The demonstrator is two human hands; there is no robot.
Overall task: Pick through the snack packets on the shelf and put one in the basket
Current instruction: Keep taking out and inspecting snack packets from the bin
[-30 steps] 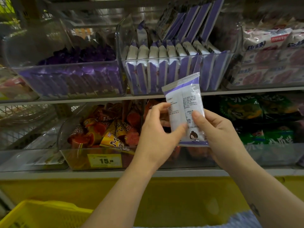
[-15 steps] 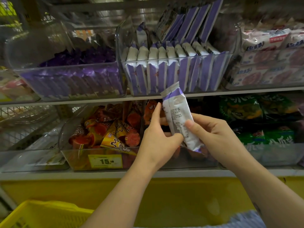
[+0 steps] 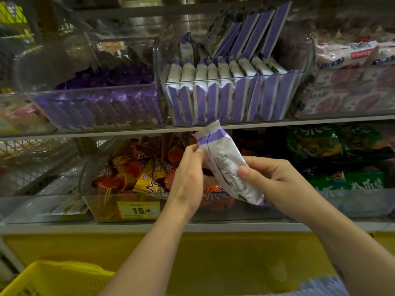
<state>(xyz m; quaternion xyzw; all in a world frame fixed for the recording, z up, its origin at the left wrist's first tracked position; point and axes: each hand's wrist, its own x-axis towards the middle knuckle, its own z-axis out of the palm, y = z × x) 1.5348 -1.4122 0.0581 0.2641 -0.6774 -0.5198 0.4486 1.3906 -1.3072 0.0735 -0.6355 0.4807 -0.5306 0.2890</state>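
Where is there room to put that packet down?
The yellow basket, below the lower shelf at bottom left, shows bare mesh. The clear bin left of the orange snacks looks nearly bare. The white-and-purple packet bin is packed tight.
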